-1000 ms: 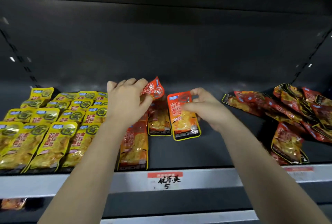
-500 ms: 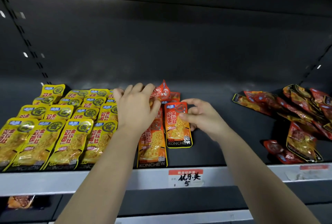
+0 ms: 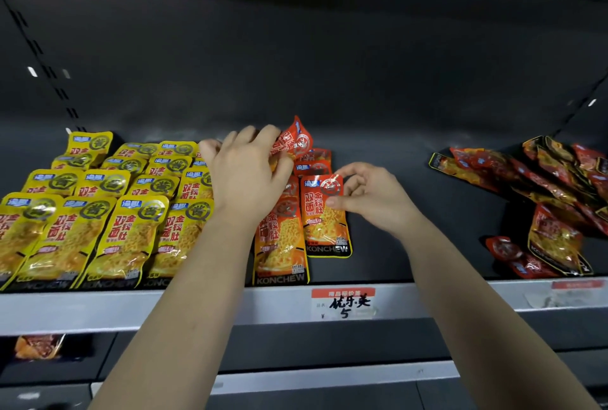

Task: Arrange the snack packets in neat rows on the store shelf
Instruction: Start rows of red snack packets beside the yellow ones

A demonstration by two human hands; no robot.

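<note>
Our right hand (image 3: 371, 195) pinches an orange snack packet (image 3: 324, 215); at eleven o'clock our left hand (image 3: 245, 176) grips a tilted packet (image 3: 296, 143). We should square both edges.

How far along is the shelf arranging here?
Done: yellow packets lie in neat rows at the left. In hand: the orange columns; the left hand grips a raised orange packet at the back, the right hand pinches the top of a flat orange packet. Left: the jumbled red pile at the right.
</note>
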